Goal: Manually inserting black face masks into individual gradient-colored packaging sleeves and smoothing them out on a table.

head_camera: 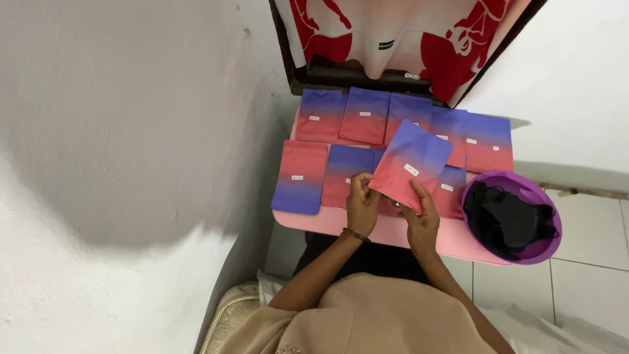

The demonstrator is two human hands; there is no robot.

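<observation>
Both my hands hold one flat pouch (411, 162), coloured purple fading to red, with a small white label. It is lifted and tilted above a small pink table (452, 244). My left hand (362, 204) grips its lower left edge. At the pouch's lower right edge is my right hand (422, 221), fingers pinched on it. Several more pouches of the same kind (364, 115) lie flat in two rows on the table beneath.
A purple bowl (537, 250) holding dark fabric items (508, 219) sits at the table's right end. A red and white cloth (393, 33) hangs over a dark frame behind. White wall stands at the left, tiled floor at the right.
</observation>
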